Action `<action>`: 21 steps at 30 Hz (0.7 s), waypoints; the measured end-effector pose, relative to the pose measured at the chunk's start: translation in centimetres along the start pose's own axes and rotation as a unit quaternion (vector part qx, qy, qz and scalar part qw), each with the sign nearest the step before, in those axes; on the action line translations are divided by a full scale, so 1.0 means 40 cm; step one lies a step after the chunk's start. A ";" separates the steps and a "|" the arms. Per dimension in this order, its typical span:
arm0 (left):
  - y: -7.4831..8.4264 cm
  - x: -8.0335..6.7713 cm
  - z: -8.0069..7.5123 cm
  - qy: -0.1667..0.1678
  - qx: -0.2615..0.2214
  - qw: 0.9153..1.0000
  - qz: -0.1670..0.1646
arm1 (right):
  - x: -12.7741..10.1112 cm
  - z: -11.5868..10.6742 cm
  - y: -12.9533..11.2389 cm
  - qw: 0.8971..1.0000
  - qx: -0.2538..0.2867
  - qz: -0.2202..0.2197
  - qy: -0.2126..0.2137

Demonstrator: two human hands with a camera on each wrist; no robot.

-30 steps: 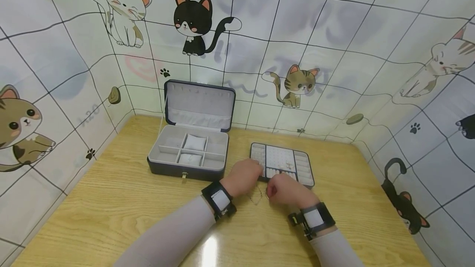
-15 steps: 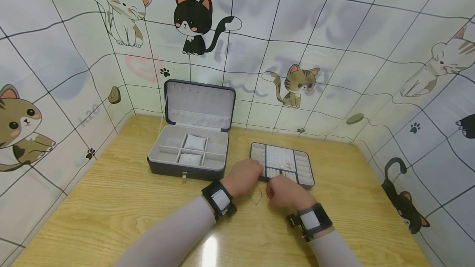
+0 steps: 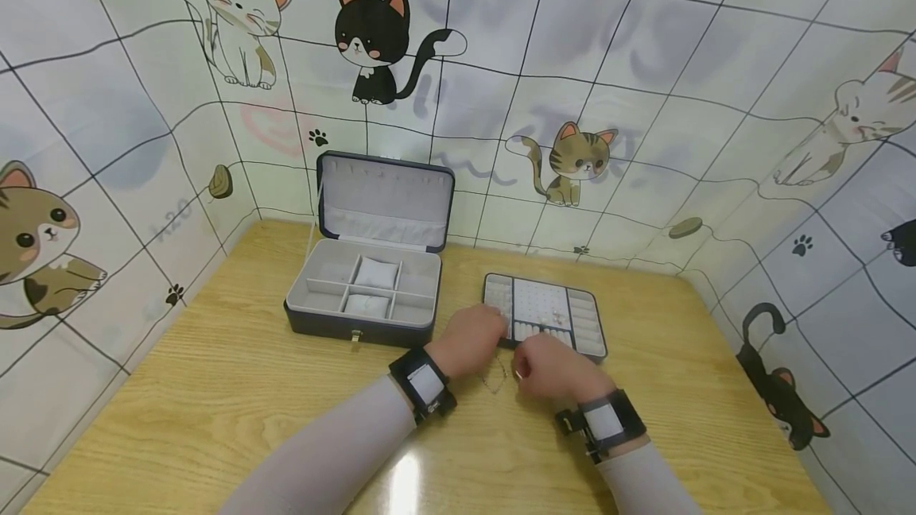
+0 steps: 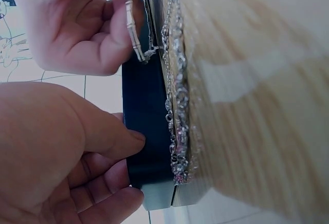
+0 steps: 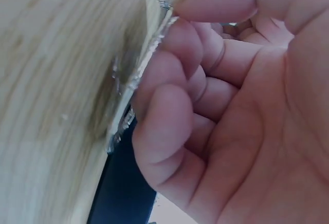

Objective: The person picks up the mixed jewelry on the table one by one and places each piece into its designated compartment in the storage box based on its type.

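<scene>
In the head view, my right hand (image 3: 554, 368) is low over the table at the front of a jewelry tray (image 3: 541, 305). Its thumb and curled fingers pinch a silver segmented bracelet (image 4: 132, 29), which hangs as a narrow loop; the right wrist view shows the bracelet (image 5: 128, 90) slanting past the fingertips. At the tray's front left corner, my left hand (image 3: 468, 338) grips the edge, the thumb (image 4: 131, 143) against the dark side wall. Between both hands a silver chain (image 4: 180, 100) with small pink stones lies on the wood, seen as a thin loop from the head.
An open navy jewelry box (image 3: 358, 332) stands left of the tray, lid raised, with two white cushions (image 3: 376, 273) in its compartments. Small earrings (image 3: 558, 319) sit on the tray's middle panel. Behind the wooden table (image 3: 300, 420) hangs a cat-print sheet (image 3: 487, 46).
My right hand shifts only slightly, and the bracelet's loop looks narrower from the head than a second ago. The left hand, the tray and the chain on the table stay in place.
</scene>
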State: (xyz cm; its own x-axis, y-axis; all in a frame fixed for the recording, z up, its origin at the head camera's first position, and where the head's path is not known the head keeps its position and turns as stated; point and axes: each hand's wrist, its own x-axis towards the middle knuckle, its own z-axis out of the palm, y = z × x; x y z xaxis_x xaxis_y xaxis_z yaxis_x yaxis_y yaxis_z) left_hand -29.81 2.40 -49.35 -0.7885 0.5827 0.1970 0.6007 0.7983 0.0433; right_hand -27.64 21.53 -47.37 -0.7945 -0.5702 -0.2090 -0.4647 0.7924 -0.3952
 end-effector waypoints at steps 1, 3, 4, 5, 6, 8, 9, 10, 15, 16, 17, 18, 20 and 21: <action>0.000 0.000 0.000 -0.001 0.001 1.000 -0.001 | 0.000 -0.002 -0.001 1.000 -0.001 -0.002 0.003; 0.001 0.000 -0.001 -0.002 0.000 1.000 -0.002 | 0.000 -0.005 0.001 1.000 0.003 -0.002 0.010; 0.001 0.000 -0.001 -0.002 -0.002 1.000 -0.002 | -0.001 -0.006 0.001 1.000 0.003 0.000 0.014; 0.001 0.000 -0.001 -0.002 -0.003 1.000 -0.002 | 0.000 -0.007 0.002 1.000 0.004 -0.002 0.019; 0.001 -0.001 -0.002 -0.003 -0.004 1.000 -0.003 | 0.000 -0.008 0.003 1.000 0.006 0.002 0.023; 0.001 -0.001 -0.002 -0.004 -0.006 1.000 -0.003 | 0.002 -0.009 0.007 0.999 0.010 0.004 0.031; 0.001 -0.001 -0.002 -0.004 -0.006 1.000 -0.004 | 0.004 -0.011 0.006 0.999 0.009 0.006 0.035; 0.001 0.000 -0.001 -0.004 -0.006 1.000 -0.004 | 0.005 -0.012 0.006 0.999 0.010 0.006 0.039; 0.002 0.001 -0.004 -0.005 -0.008 1.000 -0.006 | 0.007 -0.018 0.006 0.998 0.013 0.006 0.057; 0.002 0.001 -0.004 -0.005 -0.008 1.000 -0.006 | 0.007 -0.020 0.005 0.998 0.014 0.005 0.063; 0.002 0.000 -0.005 -0.005 -0.009 1.000 -0.006 | 0.006 -0.022 0.004 0.998 0.013 0.004 0.068; 0.003 0.000 -0.006 -0.005 -0.010 1.000 -0.005 | 0.005 -0.025 0.003 0.997 0.013 0.004 0.074; 0.003 -0.001 -0.008 -0.005 -0.012 1.000 -0.005 | 0.002 -0.030 0.000 0.996 0.012 0.009 0.085; 0.003 -0.001 -0.008 -0.005 -0.012 1.000 -0.005 | 0.001 -0.033 -0.001 0.996 0.013 0.016 0.090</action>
State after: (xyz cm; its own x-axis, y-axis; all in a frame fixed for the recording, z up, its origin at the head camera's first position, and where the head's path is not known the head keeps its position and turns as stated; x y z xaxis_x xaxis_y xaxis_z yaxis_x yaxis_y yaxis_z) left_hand -29.67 2.42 -49.03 -0.7959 0.5763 0.1857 0.5956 0.8003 0.0688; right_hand -28.15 21.77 -46.19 -0.8671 -0.4947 -0.0581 -0.4300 0.8023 -0.4141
